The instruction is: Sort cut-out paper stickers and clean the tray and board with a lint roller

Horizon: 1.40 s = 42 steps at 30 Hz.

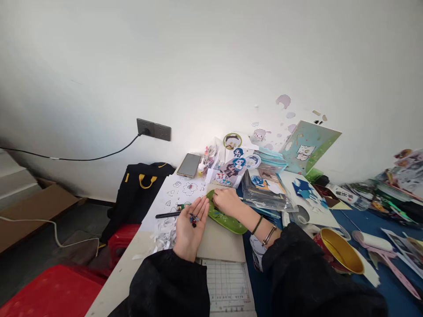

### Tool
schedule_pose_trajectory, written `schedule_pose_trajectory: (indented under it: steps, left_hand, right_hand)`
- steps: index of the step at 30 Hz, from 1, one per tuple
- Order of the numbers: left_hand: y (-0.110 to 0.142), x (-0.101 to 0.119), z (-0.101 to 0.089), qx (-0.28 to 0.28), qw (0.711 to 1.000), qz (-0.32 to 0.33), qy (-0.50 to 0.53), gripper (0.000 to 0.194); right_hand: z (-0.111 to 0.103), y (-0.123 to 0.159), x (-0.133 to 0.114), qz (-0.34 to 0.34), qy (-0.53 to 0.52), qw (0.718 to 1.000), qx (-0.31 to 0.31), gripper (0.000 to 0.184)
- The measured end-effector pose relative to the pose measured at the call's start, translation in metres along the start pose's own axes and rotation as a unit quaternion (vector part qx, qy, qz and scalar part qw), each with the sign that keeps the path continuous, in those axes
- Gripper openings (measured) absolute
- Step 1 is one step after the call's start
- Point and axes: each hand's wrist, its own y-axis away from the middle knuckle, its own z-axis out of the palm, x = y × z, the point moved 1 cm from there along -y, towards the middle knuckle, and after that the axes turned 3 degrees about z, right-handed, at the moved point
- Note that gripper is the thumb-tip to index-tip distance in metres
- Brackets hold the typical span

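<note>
Bare strip of counter [119,279] along left edge, right side crammed. Left hand [191,231] palm-up, fingers stretched out, tiny dark bits [194,219] on palm. Right hand [228,201] at green tray [235,224], fingers curled, can't really tell if pinching anything. One tray, one phone [189,165].

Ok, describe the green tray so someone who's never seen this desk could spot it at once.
From the white wall, come down to the table against it. There, the green tray lies under the right hand, beside the upturned left hand. Its long, rounded green shape stands out from the white papers and pale board around it.
</note>
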Motion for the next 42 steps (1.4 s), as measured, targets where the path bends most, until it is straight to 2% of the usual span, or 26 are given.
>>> schedule_pose_trajectory:
  steps: [3,6,11,14,18,22,27,33,38,40,42]
  left_hand:
    - [0.000,0.000,0.000,-0.007,1.000,0.001,0.001,0.041]
    - [0.000,0.001,-0.001,-0.016,1.000,0.008,-0.001,0.042]
    - [0.002,0.000,0.001,-0.028,1.000,0.002,-0.004,0.043]
    - [0.004,-0.001,0.002,-0.031,1.000,0.004,-0.007,0.044]
    - [0.003,-0.001,0.002,-0.031,0.999,0.010,-0.012,0.044]
    - [0.001,0.001,0.002,-0.023,1.000,0.014,-0.014,0.044]
    - [0.000,0.004,0.002,-0.010,0.999,0.024,-0.023,0.043]
    - [-0.001,0.004,0.002,-0.003,0.999,0.026,-0.021,0.042]
    - [0.001,0.004,0.004,0.000,1.000,0.025,-0.018,0.042]
    - [0.003,0.002,0.005,0.001,1.000,0.018,-0.017,0.042]
    - [0.004,0.001,0.006,0.000,1.000,0.013,-0.016,0.042]
  right_hand:
    - [-0.008,0.003,0.004,0.016,-0.021,1.000,0.012,0.022]
    - [-0.029,0.016,0.022,0.054,-0.066,0.996,0.037,0.021]
    - [-0.071,0.062,0.079,0.157,-0.148,0.974,0.065,0.024]
    - [-0.087,0.092,0.117,0.225,-0.155,0.958,0.088,0.027]
    - [-0.087,0.111,0.159,0.297,-0.112,0.941,0.120,0.023]
    - [-0.063,0.102,0.185,0.336,-0.046,0.933,0.122,0.019]
    - [-0.039,0.079,0.195,0.356,0.034,0.928,0.108,0.019]
    - [-0.035,0.064,0.203,0.355,0.086,0.928,0.071,0.021]
    - [-0.051,0.069,0.198,0.333,0.069,0.939,0.057,0.021]
    - [-0.064,0.071,0.186,0.309,0.049,0.948,0.063,0.024]
    - [-0.074,0.070,0.164,0.257,0.019,0.964,0.064,0.025]
